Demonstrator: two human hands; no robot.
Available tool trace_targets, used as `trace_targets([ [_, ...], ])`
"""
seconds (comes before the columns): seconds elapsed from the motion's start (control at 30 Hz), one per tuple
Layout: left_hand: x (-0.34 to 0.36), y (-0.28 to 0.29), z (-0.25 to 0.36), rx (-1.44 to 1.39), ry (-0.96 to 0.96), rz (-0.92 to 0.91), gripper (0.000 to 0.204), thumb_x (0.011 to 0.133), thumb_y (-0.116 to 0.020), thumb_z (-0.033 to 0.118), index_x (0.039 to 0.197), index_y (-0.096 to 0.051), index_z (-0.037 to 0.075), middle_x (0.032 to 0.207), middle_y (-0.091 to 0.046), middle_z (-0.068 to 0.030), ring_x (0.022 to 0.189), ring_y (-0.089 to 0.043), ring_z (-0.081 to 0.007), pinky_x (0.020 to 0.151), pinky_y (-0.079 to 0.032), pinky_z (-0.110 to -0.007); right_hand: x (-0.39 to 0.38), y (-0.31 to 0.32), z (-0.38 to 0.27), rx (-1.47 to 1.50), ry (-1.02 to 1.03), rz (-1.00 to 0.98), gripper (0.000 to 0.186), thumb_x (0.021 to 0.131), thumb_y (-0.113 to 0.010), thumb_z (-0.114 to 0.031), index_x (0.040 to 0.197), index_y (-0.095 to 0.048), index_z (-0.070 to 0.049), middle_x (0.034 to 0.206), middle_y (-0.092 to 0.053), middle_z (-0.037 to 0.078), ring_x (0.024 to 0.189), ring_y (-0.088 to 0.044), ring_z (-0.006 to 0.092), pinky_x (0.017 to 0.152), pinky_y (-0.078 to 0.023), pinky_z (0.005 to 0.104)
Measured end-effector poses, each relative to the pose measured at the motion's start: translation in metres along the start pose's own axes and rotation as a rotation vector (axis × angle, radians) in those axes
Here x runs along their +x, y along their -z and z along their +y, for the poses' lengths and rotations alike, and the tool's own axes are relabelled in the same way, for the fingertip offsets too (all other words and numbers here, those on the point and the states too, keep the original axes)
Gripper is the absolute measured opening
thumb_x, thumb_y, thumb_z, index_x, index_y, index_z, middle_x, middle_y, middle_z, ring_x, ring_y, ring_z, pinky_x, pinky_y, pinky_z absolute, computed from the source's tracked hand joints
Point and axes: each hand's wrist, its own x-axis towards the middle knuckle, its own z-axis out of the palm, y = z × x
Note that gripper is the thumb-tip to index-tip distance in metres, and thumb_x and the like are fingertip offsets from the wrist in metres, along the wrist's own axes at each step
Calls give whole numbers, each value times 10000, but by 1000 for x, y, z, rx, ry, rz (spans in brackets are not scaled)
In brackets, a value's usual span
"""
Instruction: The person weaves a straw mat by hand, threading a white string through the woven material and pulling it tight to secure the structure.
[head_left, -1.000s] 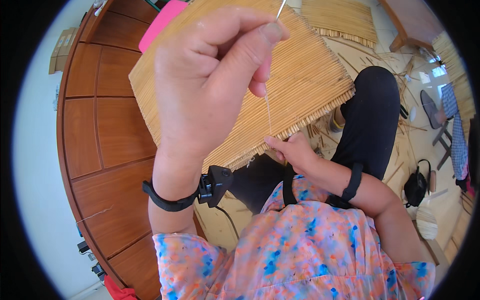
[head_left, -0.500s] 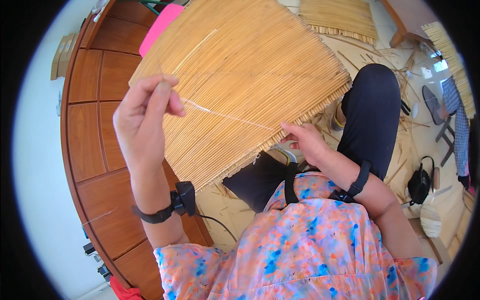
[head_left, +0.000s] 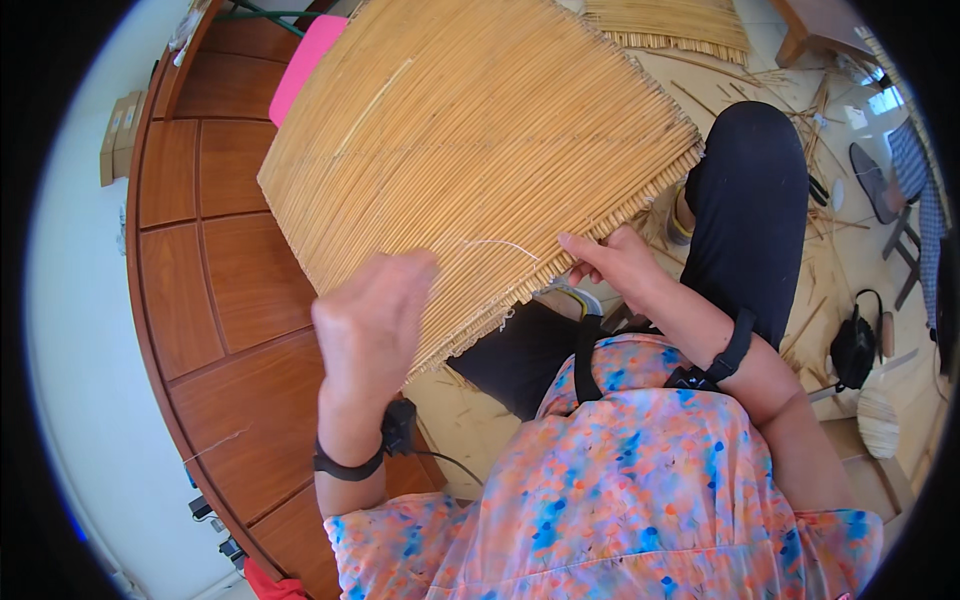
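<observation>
Straw-coloured mat (head_left: 480, 110) | right hand (head_left: 622, 264) pinching edge | left hand (head_left: 372, 322) blurred, can't tell | cabinet (head_left: 262, 268) left, black bag (head_left: 856, 346) right

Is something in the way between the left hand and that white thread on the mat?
Nothing visible stands between the left hand and the white thread; just the straw mat lies beneath.

Wall: one, plain white (head_left: 85, 300), left side. Furniture: reddish-brown panelled wooden unit (head_left: 255, 280), rectangular panels divided by dark grooves, beside the wall; brown wooden piece with stout leg (head_left: 796, 46), upper right; dark-framed stool (head_left: 903, 235), far right. Floor: pale, glossy tile (head_left: 865, 235). Light: bright bluish-white reflections (head_left: 885, 100) on the floor, upper right.
</observation>
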Motion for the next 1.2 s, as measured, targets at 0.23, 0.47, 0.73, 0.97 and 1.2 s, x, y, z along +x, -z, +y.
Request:
trace_targets([
  [0.23,-6,-29,5,111,-110,-369,79,822,-640,60,895,-658,36,740,-642,-118,615,-615,-277,517,-475,-334,-3,-1,-3,115,-1,-72,275,884,-629,-252,996,-619,-2,844,-651,46,587,-586,101,526,-442,220],
  [0.47,-6,-44,6,185,-186,-430,179,784,-601,50,951,-653,87,641,-570,-79,554,-581,-268,478,-455,-368,4,-2,12,178,118,-49,226,863,-647,-147,989,-610,37,846,-649,79,561,-571,114,472,-465,229],
  [0.73,-6,-51,13,286,-244,-415,179,678,-606,48,848,-623,103,591,-492,-40,501,-558,-226,420,-437,-356,4,-5,14,105,161,-5,186,860,-643,-110,966,-616,40,791,-651,75,526,-566,106,450,-459,229],
  [0.97,-2,-49,15,296,-233,-448,148,773,-604,86,909,-659,102,585,-504,-53,493,-547,-236,427,-430,-353,3,-6,11,71,178,13,181,857,-643,-97,970,-615,43,783,-652,71,523,-565,101,447,-455,229],
  [1.2,2,-49,19,296,-245,-443,136,771,-601,81,895,-654,98,585,-504,-51,494,-547,-231,424,-427,-344,5,-5,15,34,171,14,182,859,-641,-108,956,-617,45,768,-648,70,511,-557,97,446,-446,238],
])
